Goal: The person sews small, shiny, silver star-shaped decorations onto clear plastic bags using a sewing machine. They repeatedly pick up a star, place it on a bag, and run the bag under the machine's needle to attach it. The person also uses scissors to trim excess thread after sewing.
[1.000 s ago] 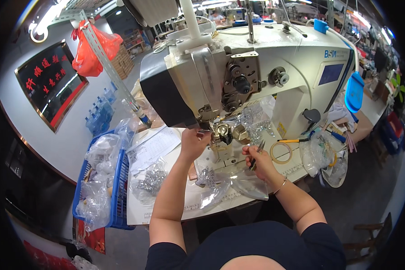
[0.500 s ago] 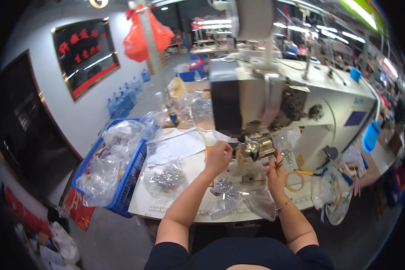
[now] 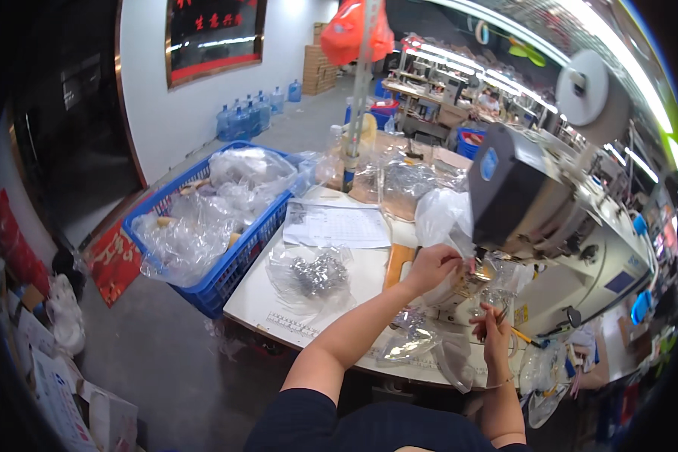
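Observation:
In a pinch, my left hand [image 3: 432, 269] is beside the needle area of a large white sewing machine [image 3: 584, 282]; what it holds, if anything, is hidden. My right hand [image 3: 494, 331] is lower, in front of the machine's bed, with its fingers curled around a thin dark tool [image 3: 503, 313], too small to tell whether snips or tweezers. Between my hands and the table's front edge lies a clear plastic bag [image 3: 410, 343] with shiny bits. Left of my left forearm, an open clear bag holds small silver metal parts [image 3: 318, 274].
A printed paper sheet [image 3: 337, 224] lies behind the metal parts. On the left stands a blue basket [image 3: 237, 267] full of plastic bags. A metal pole [image 3: 359, 98] rises behind the table, with a red bag [image 3: 356, 34] hanging there. Yellow-handled tool [image 3: 525, 337] lies right.
The view has swung left, so the machine and table appear farther right. My right hand has dropped away from the metal part at the needle area; my left stays pinched near it.

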Demonstrator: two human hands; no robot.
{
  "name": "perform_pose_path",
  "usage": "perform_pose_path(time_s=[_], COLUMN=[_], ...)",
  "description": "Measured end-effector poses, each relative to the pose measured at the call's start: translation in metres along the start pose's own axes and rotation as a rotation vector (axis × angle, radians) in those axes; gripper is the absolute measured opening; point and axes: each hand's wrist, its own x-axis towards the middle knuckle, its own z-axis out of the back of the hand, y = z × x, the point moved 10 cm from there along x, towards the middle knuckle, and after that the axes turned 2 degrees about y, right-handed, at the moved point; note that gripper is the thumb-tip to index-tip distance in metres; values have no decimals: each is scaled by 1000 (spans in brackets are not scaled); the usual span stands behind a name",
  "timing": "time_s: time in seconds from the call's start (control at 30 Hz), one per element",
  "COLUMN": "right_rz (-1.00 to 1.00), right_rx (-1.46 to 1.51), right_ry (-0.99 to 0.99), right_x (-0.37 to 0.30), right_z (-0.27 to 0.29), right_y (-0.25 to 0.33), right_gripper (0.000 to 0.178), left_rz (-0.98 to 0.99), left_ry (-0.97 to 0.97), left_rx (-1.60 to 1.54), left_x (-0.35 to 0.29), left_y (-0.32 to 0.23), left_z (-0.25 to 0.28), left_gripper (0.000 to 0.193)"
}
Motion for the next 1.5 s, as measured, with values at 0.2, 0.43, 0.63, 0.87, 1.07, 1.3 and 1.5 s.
perform_pose_path(time_s=[0.2, 0.43, 0.63, 0.87, 1.07, 1.3, 1.5], right_rz=[-160, -156, -181, -255, -342, -415, -384], right_rx=[-46, 33, 146, 284, 352, 550, 650], right_ry=[190, 232, 220, 176, 204, 203, 196], right_x=[-16, -17, -13, -12, -6, 6, 9], right_z=[-54, -74, -73, -76, -92, -104, -109], right_y=[9, 32, 33, 23, 22, 15, 20], right_gripper=[32, 37, 38, 39, 38, 33, 33], left_rz=[-147, -5, -195, -270, -351, -285, -245], left_ry=[27, 140, 34, 0, -22, 72, 109], left_rx=[147, -95, -102, 198, 283, 292, 350], left_x=[-5, -4, -12, -11, -7, 0, 0], left_y=[-16, 0, -18, -49, -59, -59, -60], left_z=[18, -1, 1, 13, 21, 22, 20], left_gripper=[9, 20, 14, 8, 10, 4, 5])
